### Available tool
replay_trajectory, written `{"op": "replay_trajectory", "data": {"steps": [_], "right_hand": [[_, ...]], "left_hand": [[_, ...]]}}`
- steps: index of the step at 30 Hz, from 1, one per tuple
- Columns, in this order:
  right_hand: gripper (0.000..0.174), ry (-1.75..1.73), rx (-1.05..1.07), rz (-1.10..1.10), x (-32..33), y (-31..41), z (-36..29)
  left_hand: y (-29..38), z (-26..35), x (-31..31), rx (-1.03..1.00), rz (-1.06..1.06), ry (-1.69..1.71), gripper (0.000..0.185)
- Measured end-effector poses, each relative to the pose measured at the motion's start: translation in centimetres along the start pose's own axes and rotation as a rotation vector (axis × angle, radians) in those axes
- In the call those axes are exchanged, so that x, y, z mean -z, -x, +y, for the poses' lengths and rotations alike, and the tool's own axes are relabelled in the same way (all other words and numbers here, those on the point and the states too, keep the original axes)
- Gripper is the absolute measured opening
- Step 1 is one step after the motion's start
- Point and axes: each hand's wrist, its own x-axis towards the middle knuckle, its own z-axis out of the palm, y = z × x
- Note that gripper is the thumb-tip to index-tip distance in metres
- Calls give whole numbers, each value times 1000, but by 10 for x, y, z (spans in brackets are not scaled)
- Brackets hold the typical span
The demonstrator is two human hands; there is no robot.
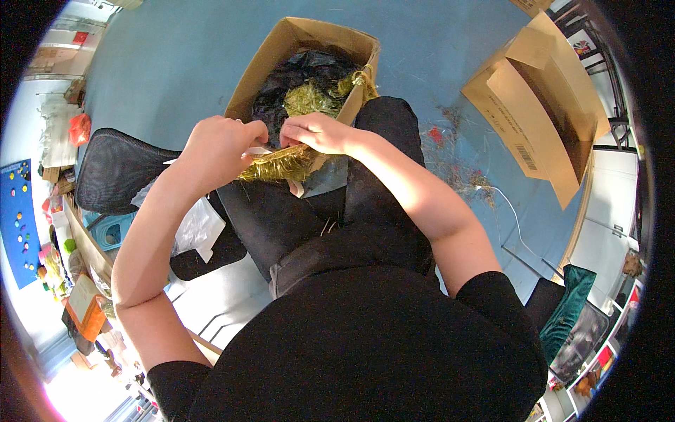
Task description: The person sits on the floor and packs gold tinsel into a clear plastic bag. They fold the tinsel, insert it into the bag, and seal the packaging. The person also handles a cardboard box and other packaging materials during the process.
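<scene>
A strip of gold tinsel fringe (pixel 279 164) hangs between my hands, over the near edge of an open cardboard box (pixel 258 68). My left hand (pixel 225 145) is curled around the strip's left end, and a small pale piece (pixel 257 151) that I cannot identify shows at its fingers. With bent fingers my right hand (pixel 315 133) pinches the strip's upper edge. Inside the box lie a crumpled black plastic bag (pixel 277 84) and a heap of gold tinsel (pixel 311 99). More gold strands (pixel 367 84) are draped over the box's right wall.
A second open cardboard box (pixel 519 116) lies on the blue floor (pixel 174 63) to the right. Tinsel scraps (pixel 459 163) and a white cord (pixel 514 213) are between. On the left are a black mesh chair back (pixel 124 171) and a clear plastic bag (pixel 198 227).
</scene>
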Motion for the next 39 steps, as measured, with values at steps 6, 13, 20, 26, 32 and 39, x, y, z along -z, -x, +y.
{"op": "replay_trajectory", "data": {"steps": [6, 13, 20, 26, 32, 39], "right_hand": [[21, 97, -36, 12, 15, 24, -2], [16, 147, 135, 29, 19, 18, -18], [16, 239, 274, -1, 35, 16, -58], [16, 265, 270, -85, 52, 11, -67], [16, 276, 194, -262, 60, 8, -77], [18, 358, 271, -199, 70, 1, -91]], "left_hand": [[1, -5, -4, -52, -55, -68, 16], [7, -20, -9, -155, -86, -46, 14], [10, -25, -21, -247, -27, 49, 12], [25, -1, -25, -541, 95, 225, 20], [40, 27, -21, -754, 295, -88, 26], [54, 26, -8, -685, 352, -152, 21]]}}
